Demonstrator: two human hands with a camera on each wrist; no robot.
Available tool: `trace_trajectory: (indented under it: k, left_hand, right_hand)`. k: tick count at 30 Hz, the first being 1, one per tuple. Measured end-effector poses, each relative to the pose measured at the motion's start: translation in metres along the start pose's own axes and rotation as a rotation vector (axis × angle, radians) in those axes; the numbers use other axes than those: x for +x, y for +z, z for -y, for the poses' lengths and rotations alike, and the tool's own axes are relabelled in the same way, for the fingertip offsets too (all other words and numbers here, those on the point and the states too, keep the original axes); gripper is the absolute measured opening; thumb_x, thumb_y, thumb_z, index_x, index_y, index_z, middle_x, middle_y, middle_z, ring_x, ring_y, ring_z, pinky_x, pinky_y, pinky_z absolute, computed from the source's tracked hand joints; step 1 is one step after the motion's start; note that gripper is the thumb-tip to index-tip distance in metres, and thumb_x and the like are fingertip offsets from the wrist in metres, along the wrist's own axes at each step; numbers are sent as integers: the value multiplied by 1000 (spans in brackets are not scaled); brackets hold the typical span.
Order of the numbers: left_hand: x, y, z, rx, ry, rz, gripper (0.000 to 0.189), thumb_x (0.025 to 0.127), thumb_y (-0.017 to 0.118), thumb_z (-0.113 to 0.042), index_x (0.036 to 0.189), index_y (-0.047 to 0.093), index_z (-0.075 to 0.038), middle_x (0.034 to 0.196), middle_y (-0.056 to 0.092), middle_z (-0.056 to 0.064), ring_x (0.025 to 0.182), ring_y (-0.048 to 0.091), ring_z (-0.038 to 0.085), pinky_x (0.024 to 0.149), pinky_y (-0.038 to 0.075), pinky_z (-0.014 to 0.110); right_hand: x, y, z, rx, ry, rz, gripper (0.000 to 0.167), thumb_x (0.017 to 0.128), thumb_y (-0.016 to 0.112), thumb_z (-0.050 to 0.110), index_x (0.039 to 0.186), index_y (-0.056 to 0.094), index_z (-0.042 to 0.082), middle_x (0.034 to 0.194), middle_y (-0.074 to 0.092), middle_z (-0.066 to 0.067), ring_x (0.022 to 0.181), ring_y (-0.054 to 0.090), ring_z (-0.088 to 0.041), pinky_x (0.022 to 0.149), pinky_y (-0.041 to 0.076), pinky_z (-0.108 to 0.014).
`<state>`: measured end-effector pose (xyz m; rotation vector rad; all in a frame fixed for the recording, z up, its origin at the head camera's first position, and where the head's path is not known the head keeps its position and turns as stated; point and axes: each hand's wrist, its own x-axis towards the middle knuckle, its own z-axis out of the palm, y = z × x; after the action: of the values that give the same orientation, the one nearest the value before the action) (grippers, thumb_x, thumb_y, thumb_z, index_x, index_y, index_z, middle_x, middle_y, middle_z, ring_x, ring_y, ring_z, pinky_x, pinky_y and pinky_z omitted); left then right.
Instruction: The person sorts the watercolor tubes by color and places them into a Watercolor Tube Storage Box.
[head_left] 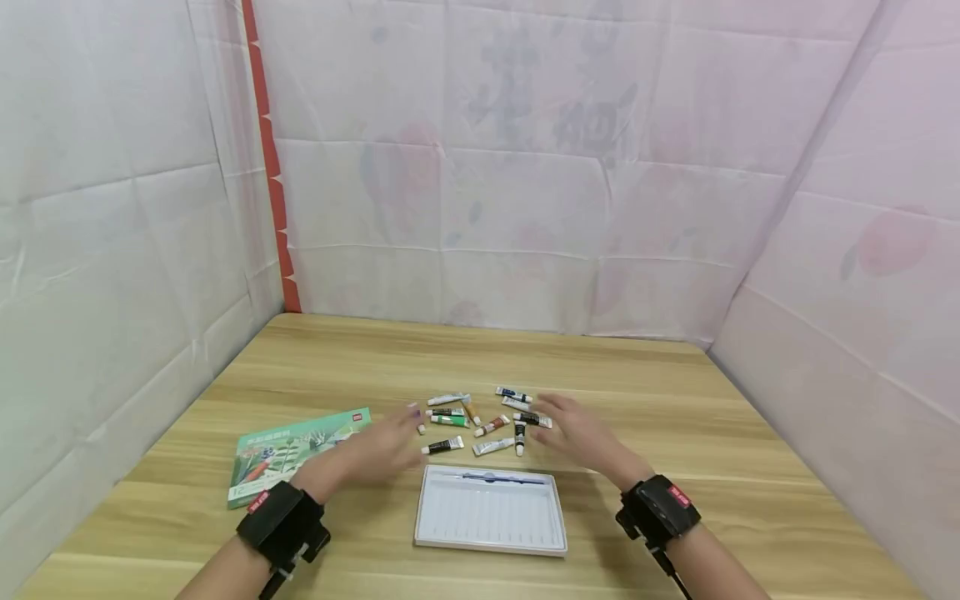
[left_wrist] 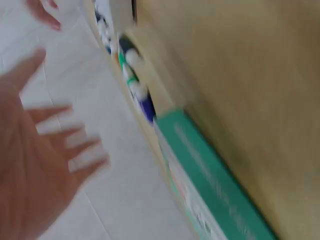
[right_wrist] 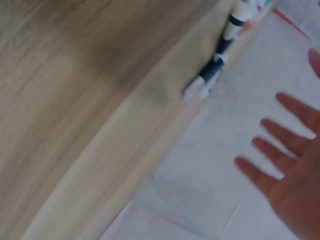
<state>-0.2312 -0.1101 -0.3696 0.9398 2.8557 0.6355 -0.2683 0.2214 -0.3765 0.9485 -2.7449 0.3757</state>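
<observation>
Small paint tubes lie scattered mid-table, among them a green tube [head_left: 450,422], a red-brown tube [head_left: 492,426] and a black tube [head_left: 443,446]. My left hand [head_left: 382,446], blurred in the head view, is over the table left of them and overlaps the green box [head_left: 296,454]. In the left wrist view, that hand's spread fingers [left_wrist: 82,145] hold nothing. Just right of the tubes is my right hand [head_left: 581,433], its fingertips close to a black-labelled tube [head_left: 534,420]. The right wrist view shows its fingers [right_wrist: 270,150] spread and bare too.
In front of the tubes, between the forearms, a white plastic tray [head_left: 558,521] with narrow slots holds a dark blue paintbrush [head_left: 498,478]. White cloth walls [head_left: 525,208] with faint prints stand behind and on both sides of the wooden table [head_left: 360,350].
</observation>
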Motion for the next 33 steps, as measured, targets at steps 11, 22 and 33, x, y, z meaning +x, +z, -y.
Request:
trace_trajectory:
  k: [11,22,33]
  left_hand:
    - [-7,22,-16,-62,38,318,98,69,72,-54,143,29,-8,149,21,11,133,24,27,103,30,41]
    - [-8,25,-15,-61,28,315,102,68,73,-53,143,28,-1,147,26,13,132,27,27,104,28,39]
    - [-5,26,-19,-42,67,282,102,67,76,-47,140,28,7,147,21,18,132,24,30,105,26,37]
  right_hand:
    - [15,30,-9,-114,-324,5,32,70,63,-9,94,68,11,93,61,0,82,59,-16,56,47,-20]
    - [16,34,-6,-126,-251,20,17,72,76,8,84,67,14,88,56,2,80,57,-14,63,50,-26]
    - [19,31,-4,-138,-349,84,16,78,72,10,91,71,19,89,60,5,80,58,-10,64,50,-25]
